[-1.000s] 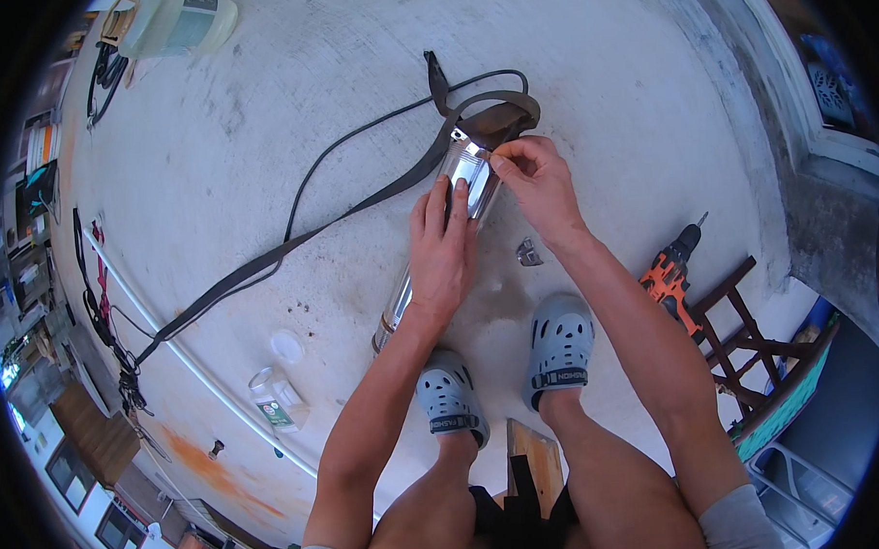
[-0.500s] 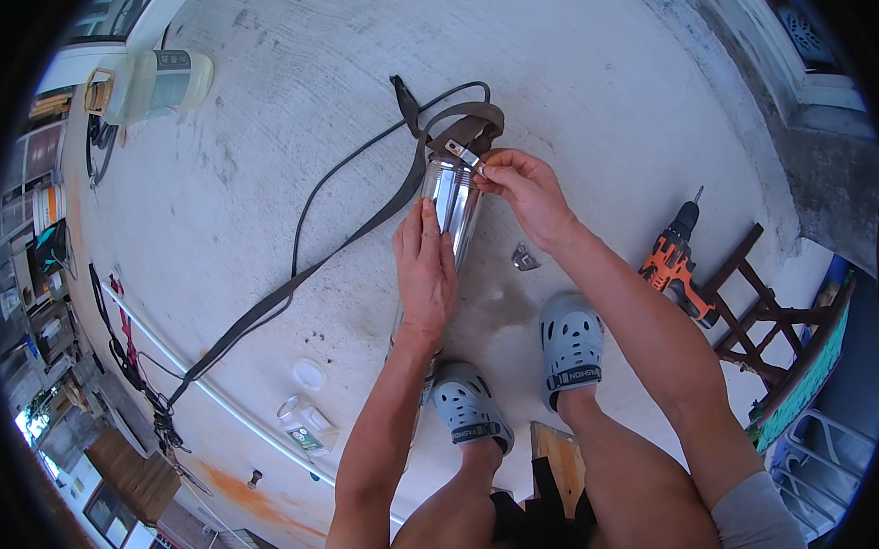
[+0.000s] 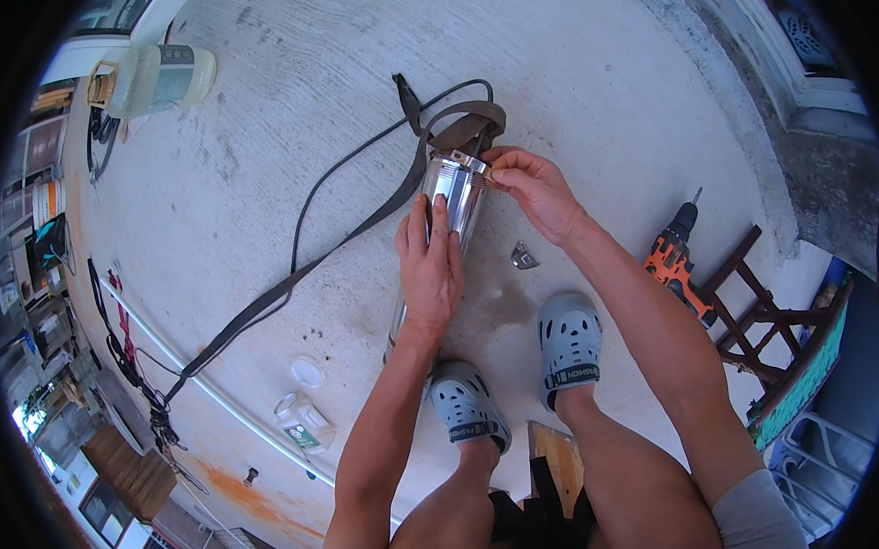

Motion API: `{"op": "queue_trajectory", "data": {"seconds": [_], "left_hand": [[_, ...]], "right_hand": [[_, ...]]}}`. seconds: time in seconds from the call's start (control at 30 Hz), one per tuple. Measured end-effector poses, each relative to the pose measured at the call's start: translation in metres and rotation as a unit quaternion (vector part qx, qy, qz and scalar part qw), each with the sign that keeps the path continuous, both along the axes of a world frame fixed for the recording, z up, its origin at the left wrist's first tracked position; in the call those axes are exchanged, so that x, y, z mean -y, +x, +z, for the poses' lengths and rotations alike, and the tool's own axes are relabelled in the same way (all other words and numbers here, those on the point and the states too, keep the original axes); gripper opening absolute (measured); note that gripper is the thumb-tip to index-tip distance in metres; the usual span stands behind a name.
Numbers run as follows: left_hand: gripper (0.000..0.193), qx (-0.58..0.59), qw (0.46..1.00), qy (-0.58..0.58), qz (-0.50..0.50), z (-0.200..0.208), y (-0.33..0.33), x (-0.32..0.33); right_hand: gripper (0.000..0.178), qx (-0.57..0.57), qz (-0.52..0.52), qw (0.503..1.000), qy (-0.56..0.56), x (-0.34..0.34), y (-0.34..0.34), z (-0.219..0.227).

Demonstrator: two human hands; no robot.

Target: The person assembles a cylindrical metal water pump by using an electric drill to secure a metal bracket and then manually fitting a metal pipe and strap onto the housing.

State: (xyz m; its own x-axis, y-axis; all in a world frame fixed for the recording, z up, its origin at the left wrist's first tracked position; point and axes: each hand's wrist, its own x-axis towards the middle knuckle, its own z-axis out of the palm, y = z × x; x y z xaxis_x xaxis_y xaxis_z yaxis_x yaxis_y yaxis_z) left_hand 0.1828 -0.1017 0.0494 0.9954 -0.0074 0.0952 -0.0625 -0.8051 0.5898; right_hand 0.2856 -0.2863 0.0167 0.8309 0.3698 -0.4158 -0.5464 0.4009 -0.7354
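Note:
A shiny steel cylinder (image 3: pixel 446 182), shaped like a submersible pump, lies on the floor and points away from me. My left hand (image 3: pixel 430 275) rests over its body with the fingers curved along it. At the far end my right hand (image 3: pixel 541 195) pinches a small bent metal strip (image 3: pixel 468 161) with a hole, held against the rim. A flat dark strap (image 3: pixel 372 222) and a black cable (image 3: pixel 313 194) lie looped at that end and trail to the left. Beside the cylinder, on its right, is a loose small metal piece (image 3: pixel 523 257).
An orange and black cordless drill (image 3: pixel 671 260) lies to the right, by a dark red frame (image 3: pixel 765 314). At left are a clear jar (image 3: pixel 304 421), its lid (image 3: pixel 307 373), a white pipe (image 3: pixel 211 389) and a large plastic jug (image 3: pixel 166 79). My feet in grey clogs (image 3: pixel 570 343) straddle near the cylinder.
The metal strip has turned and come down flatter onto the cylinder's rim. My right hand has shifted slightly to the right; the left fingers have moved a little.

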Motion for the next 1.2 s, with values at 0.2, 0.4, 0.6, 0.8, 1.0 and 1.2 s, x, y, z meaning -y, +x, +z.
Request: {"op": "queue_trajectory", "data": {"seconds": [0.2,0.4,0.6,0.8,1.0,1.2], "left_hand": [[0.053,-0.005,1.0,0.009,-0.004,0.0,0.0,-0.001],[0.055,-0.02,0.999,0.024,-0.011,-0.001,0.001,0.0],[0.056,-0.034,0.998,0.038,-0.02,0.001,0.003,0.001],[0.055,-0.034,0.997,0.055,-0.048,0.003,0.006,-0.001],[0.052,-0.027,0.998,0.049,-0.042,0.008,0.009,0.0],[0.043,0.062,0.997,0.01,-0.035,0.005,0.022,0.0]], "right_hand": [[0.008,0.064,0.025,0.993,-0.093,-0.003,-0.001,-0.002],[0.011,0.094,0.09,0.973,-0.19,-0.003,0.012,0.007],[0.013,0.118,0.117,0.953,-0.253,-0.004,0.016,0.007],[0.015,0.117,0.077,0.944,-0.299,-0.012,0.009,0.014],[0.015,0.136,0.067,0.932,-0.328,-0.015,0.006,0.016],[0.014,0.154,0.057,0.928,-0.336,-0.014,0.005,0.014]]}}
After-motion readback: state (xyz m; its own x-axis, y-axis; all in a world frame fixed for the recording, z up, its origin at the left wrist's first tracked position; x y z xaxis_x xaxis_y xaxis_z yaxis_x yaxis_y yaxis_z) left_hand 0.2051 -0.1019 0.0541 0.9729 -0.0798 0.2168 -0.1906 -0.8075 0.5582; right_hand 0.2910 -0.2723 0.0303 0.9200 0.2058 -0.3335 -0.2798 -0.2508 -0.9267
